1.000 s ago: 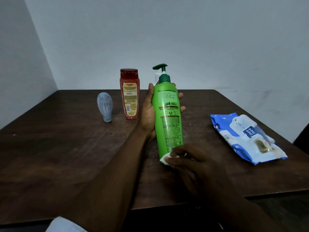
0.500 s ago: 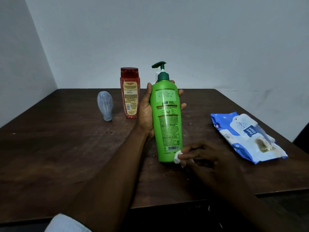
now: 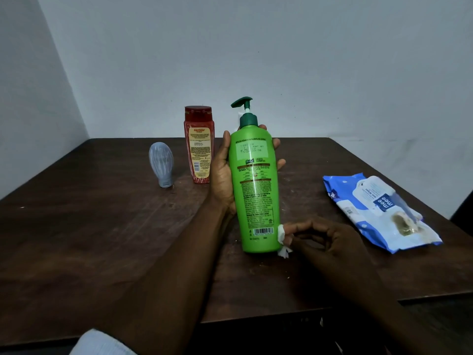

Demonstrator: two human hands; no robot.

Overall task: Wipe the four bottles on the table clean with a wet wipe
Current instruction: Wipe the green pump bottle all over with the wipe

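A tall green pump bottle [image 3: 256, 185] stands slightly tilted in the middle of the dark wooden table [image 3: 102, 226]. My left hand [image 3: 222, 172] grips it from behind, fingers showing on its right side. My right hand [image 3: 330, 242] pinches a small white wet wipe [image 3: 282, 239] against the bottle's lower right edge. A red bottle [image 3: 199, 144] stands behind on the left. Further left, a small grey-blue bottle [image 3: 161, 163] stands upside down on its cap. A fourth bottle is not visible.
A blue and white wet-wipe pack [image 3: 378, 211] lies flat on the right side of the table, its flap lifted. Pale walls close the table in at the back and left. The table's front edge runs just before my forearms.
My right hand with the wipe slid from the front of the bottle's base round to its lower right side. The bottle stayed in my left hand, shifting slightly.
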